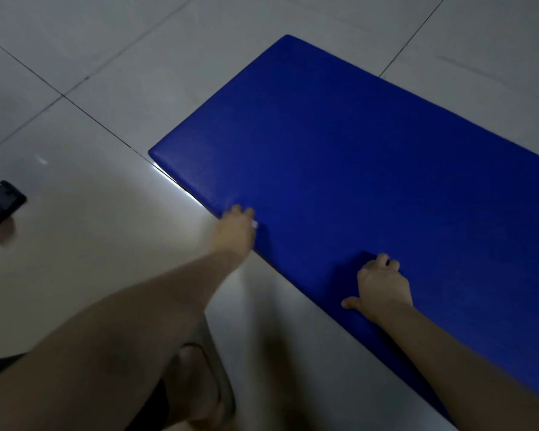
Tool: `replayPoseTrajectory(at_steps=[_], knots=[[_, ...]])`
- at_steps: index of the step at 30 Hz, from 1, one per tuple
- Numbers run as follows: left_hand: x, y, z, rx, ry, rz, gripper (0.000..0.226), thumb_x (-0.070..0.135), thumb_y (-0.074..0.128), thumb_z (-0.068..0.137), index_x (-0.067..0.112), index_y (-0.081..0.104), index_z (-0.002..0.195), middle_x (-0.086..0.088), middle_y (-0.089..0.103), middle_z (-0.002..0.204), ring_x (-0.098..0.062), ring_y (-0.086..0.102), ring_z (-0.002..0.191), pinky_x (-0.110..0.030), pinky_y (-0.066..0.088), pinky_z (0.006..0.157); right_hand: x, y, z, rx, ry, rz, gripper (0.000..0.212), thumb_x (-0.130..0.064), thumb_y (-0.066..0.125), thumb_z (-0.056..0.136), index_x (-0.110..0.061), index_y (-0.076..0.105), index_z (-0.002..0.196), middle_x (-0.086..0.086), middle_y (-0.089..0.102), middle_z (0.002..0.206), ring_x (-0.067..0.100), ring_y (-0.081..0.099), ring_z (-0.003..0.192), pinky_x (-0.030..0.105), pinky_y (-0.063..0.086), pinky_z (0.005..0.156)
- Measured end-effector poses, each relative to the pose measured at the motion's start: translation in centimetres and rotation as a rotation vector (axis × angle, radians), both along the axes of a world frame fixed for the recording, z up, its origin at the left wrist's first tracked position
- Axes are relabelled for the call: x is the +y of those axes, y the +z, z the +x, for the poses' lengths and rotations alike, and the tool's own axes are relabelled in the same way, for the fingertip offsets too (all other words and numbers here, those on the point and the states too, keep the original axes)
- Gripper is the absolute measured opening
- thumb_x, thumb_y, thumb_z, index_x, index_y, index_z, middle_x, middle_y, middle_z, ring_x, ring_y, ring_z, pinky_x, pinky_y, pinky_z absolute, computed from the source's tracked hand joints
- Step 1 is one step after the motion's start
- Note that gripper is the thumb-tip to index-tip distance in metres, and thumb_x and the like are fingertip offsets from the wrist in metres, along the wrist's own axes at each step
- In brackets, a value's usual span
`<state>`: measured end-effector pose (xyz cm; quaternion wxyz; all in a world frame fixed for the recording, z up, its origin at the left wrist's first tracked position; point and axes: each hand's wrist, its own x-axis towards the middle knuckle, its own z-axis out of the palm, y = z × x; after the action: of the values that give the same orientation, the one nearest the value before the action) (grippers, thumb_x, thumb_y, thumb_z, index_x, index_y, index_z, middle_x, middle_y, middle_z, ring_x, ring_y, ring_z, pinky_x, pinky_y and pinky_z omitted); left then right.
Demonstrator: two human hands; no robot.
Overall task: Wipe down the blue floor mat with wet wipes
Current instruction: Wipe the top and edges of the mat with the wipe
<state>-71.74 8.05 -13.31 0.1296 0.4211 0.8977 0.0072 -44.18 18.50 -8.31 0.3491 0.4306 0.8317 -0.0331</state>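
The blue floor mat (339, 157) lies flat on the pale tiled floor (91, 244), filling the view from the centre out to 3 o'clock. On its near edge, the left hand (235, 227) has its fingers bent over the edge at about 7 o'clock of the mat, with a small white scrap (255, 224) showing beside them. The right hand (383, 284) presses on the surface toward 5 o'clock, knuckles bent and thumb spread; I cannot tell whether either hand grips anything. A black object (3, 200) sits at 9 o'clock and a sandalled foot (199, 384) at 6 o'clock.
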Motion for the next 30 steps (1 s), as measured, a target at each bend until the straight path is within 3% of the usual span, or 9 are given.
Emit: replayPoseTrajectory(at_steps=[4, 6, 13, 16, 18, 20, 25, 27, 30], knots=[[0.1, -0.5, -1.1, -0.046, 0.259, 0.052, 0.029, 0.03, 0.045, 0.106, 0.01, 0.057, 0.125, -0.016, 0.059, 0.121, -0.031, 0.062, 0.102, -0.04, 0.052, 0.09, -0.1, -0.2, 0.3, 0.024, -0.013, 0.011, 0.11, -0.085, 0.061, 0.072, 0.001, 0.044, 0.138, 0.015, 0.04, 0.129, 0.025, 0.045, 0.11, 0.026, 0.048, 0.065], [-0.3, -0.7, 2.1, -0.089, 0.239, 0.101, 0.027, 0.033, 0.044, 0.105, 0.012, 0.056, 0.118, -0.013, 0.059, 0.115, -0.026, 0.06, 0.093, -0.038, 0.051, 0.081, -0.1, -0.2, 0.3, 0.029, -0.015, 0.01, 0.111, -0.085, 0.061, 0.071, 0.002, 0.043, 0.139, 0.016, 0.04, 0.129, 0.026, 0.045, 0.111, 0.026, 0.047, 0.065], [-1.3, -1.7, 17.1, -0.236, -0.262, 0.121, 0.025, 0.033, 0.04, 0.107, 0.015, 0.056, 0.114, -0.006, 0.051, 0.11, -0.023, 0.054, 0.095, -0.038, 0.048, 0.081, 0.1, -0.3, 0.3, 0.041, -0.023, 0.003, 0.112, -0.084, 0.063, 0.07, 0.002, 0.042, 0.14, 0.017, 0.04, 0.131, 0.029, 0.046, 0.114, 0.028, 0.049, 0.07], [-1.9, -1.9, 17.0, -0.275, -0.497, 0.069, 0.021, 0.027, 0.047, 0.105, 0.013, 0.058, 0.114, -0.01, 0.053, 0.11, -0.027, 0.054, 0.093, -0.043, 0.05, 0.076, 0.1, -0.3, 0.2, 0.043, -0.021, 0.001, 0.111, -0.084, 0.063, 0.071, 0.002, 0.042, 0.139, 0.017, 0.04, 0.13, 0.028, 0.046, 0.112, 0.027, 0.048, 0.071], [-1.7, -1.8, 14.1, -0.203, -0.594, 0.053, 0.021, 0.024, 0.05, 0.103, 0.012, 0.059, 0.117, -0.013, 0.053, 0.115, -0.032, 0.057, 0.098, -0.046, 0.052, 0.076, 0.1, -0.3, 0.2, 0.038, -0.029, 0.006, 0.114, -0.085, 0.062, 0.07, 0.002, 0.041, 0.141, 0.017, 0.039, 0.133, 0.028, 0.046, 0.114, 0.026, 0.049, 0.071], [-1.2, -1.7, 9.9, -0.139, -0.52, 0.01, 0.024, 0.025, 0.046, 0.104, 0.014, 0.055, 0.124, -0.012, 0.049, 0.124, -0.03, 0.053, 0.107, -0.045, 0.051, 0.086, 0.1, -0.3, 0.2, 0.035, -0.028, 0.006, 0.114, -0.085, 0.062, 0.07, 0.002, 0.042, 0.141, 0.017, 0.039, 0.133, 0.029, 0.046, 0.116, 0.026, 0.05, 0.069], [-0.9, -1.1, 0.8, -0.029, 0.106, 0.138, 0.027, 0.025, 0.048, 0.104, 0.015, 0.056, 0.128, -0.013, 0.053, 0.127, -0.031, 0.061, 0.105, -0.041, 0.053, 0.09, 0.1, -0.4, 0.2, 0.031, -0.022, 0.009, 0.113, -0.085, 0.06, 0.072, 0.002, 0.041, 0.142, 0.017, 0.038, 0.133, 0.029, 0.045, 0.117, 0.026, 0.047, 0.066], [-0.6, -0.9, 1.6, -0.07, 0.258, 0.187, 0.025, 0.023, 0.05, 0.104, 0.012, 0.057, 0.125, -0.015, 0.055, 0.126, -0.032, 0.062, 0.101, -0.039, 0.052, 0.086, 0.1, -0.4, 0.3, 0.028, -0.022, 0.012, 0.114, -0.085, 0.06, 0.072, 0.002, 0.041, 0.142, 0.017, 0.038, 0.133, 0.029, 0.045, 0.117, 0.026, 0.047, 0.066], [-0.6, -0.8, 5.9, -0.146, 0.405, 0.276, 0.019, 0.026, 0.049, 0.104, 0.012, 0.057, 0.115, -0.009, 0.057, 0.115, -0.019, 0.057, 0.092, -0.029, 0.043, 0.078, 0.0, -0.5, 0.5, 0.039, -0.017, 0.016, 0.115, -0.085, 0.06, 0.072, 0.002, 0.039, 0.143, 0.017, 0.038, 0.134, 0.029, 0.045, 0.117, 0.027, 0.048, 0.067]])
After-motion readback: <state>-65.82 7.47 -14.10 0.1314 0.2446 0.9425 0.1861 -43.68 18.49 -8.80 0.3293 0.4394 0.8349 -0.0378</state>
